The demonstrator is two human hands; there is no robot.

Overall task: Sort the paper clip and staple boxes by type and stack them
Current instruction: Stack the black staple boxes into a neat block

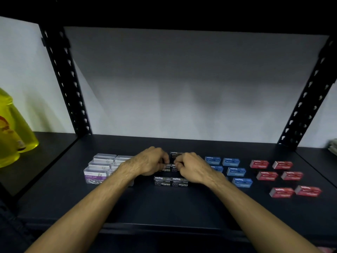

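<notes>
Both hands meet at mid-shelf: left hand (151, 162) and right hand (191, 168) sit close together, knuckles up, fingers curled down onto the middle pair of black staple boxes (166, 168). Each hand seems pinched on a box there, but the fingertips are tucked under and blurred, so can't tell if the grip is closed or just resting.

Hidden/cut off: the hands cover most of that middle pair; only slivers w/ "Staples" show between them. One more black box (175, 155) peeks out behind the knuckles, top edge only. Left forearm hides part of the clear paper clip boxes (102, 168); right wrist covers some blue staple boxes (231, 169). Far right, something pale is cut off by the frame, can't ID it.

Materials/shapes: the shelf (127, 203) is dark, matte, flat, w/ perforated black metal uprights at both sides. Clip boxes are transparent plastic, rectangular, packed in rows at left. Staple boxes are small cardboard bricks: the front black pair (171, 181) lies side by side, touching; blue ones sit in loose rows right of centre; red staple boxes (284, 177) lie spread apart at far right. Yellow translucent bottles (12, 132) stand at the left edge, partly out of frame.

Writing: "PAPER CLIP" on a purple label, front clip box. "Staples" and "10" on black boxes; "Staples" upside down on the tops. Blue/red print too blurred.
</notes>
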